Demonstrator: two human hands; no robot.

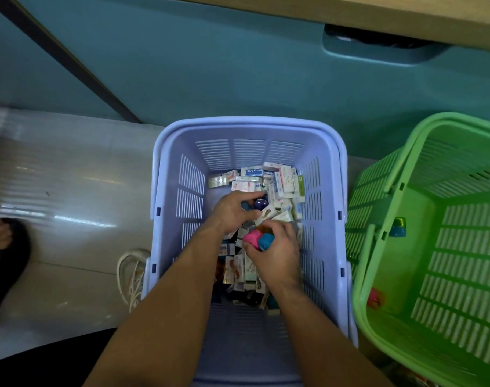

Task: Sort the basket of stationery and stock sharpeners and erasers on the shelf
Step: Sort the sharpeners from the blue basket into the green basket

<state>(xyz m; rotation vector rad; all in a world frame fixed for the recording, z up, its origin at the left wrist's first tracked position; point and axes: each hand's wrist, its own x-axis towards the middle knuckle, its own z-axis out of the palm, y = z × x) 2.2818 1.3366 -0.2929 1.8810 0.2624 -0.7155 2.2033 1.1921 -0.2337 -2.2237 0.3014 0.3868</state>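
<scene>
The right hand (pixel 277 251), nearest, clutched pink and blue sharpeners (pixel 259 239) in the blue basket (pixel 190 191). The left hand (pixel 231 212) pinched a dark sharpener (pixel 259 203) among boxed erasers (pixel 268 182), farther in. Advisable: lift it without snagging erasers; the green basket (pixel 467 241) stood right.

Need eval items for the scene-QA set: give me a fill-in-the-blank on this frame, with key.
1. The left hand and right hand both reach into the lavender basket, which holds many boxed ____.
2. The right hand grips a blue sharpener and a ____ one.
3. The dark blue round item is gripped by the ____ hand.
4. The other basket, with only a few sharpeners in it, is ____.

Missing words: erasers; pink; left; green.
</scene>
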